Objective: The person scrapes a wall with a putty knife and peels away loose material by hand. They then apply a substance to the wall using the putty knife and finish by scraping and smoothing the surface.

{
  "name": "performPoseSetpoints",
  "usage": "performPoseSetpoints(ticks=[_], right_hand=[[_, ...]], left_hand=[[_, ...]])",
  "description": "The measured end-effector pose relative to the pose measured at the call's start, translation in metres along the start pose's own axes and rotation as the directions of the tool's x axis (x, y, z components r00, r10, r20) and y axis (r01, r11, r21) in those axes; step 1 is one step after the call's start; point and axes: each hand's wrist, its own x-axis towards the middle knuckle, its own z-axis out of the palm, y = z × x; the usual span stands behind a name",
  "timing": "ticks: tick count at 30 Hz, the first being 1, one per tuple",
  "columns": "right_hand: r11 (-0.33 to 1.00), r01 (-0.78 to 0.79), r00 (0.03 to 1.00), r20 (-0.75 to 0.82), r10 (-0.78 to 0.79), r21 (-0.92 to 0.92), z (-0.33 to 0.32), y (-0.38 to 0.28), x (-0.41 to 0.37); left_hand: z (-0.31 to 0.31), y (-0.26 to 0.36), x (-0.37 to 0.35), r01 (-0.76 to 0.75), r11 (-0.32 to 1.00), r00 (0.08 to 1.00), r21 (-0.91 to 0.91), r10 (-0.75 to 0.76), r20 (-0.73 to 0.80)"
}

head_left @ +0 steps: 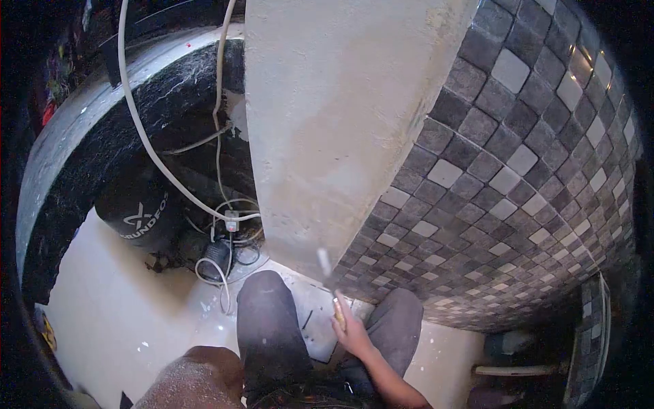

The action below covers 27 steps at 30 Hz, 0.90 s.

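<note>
My right hand [351, 334] is wrapped round the wooden handle of what looks like a putty knife [339, 315]. Its blade points up and away from me, blurred, with a white tip close to the lower part of the plastered wall [334, 136]. Damp-looking, darker patches mark that wall's pale surface. Below the hand, between my knees, lies a light flat board or tile [319, 341] with a dark thin strip on it. My left hand does not show.
A mosaic-tiled wall [470, 211] curves along the right. On the left stand a black Grundfos pump [139, 211], tangled cables with a plug [231, 221], and a curved dark ledge [88, 143]. A brown, dusty rounded thing [194, 382] sits at lower left on the pale floor [116, 307].
</note>
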Motion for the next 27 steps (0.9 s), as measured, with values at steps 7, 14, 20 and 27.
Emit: performPoseSetpoints(ticks=[7,14,20,27], right_hand=[[0.975,0.212,0.926,-0.332,-0.179,0.064,-0.039,-0.064,0.013],[0.828,0.243,0.900,-0.437,0.002,0.504,-0.056,-0.090,0.014],[0.934,0.313,0.870,-0.447,-0.209,0.174,-0.127,-0.082,0.014],[0.859,0.499,0.827,-0.363,-0.430,0.117,-0.164,-0.125,0.055]], left_hand=[[-0.010,0.013,0.012,0.212,0.932,0.965,-0.295,-0.153,0.213],[-0.005,0.005,-0.013,0.201,0.979,0.972,0.027,-0.196,-0.128],[-0.054,-0.042,-0.080,0.600,0.180,0.797,0.779,-0.222,-0.562],[-0.072,-0.109,-0.136,0.839,0.344,0.520,0.422,-0.277,-0.808]])
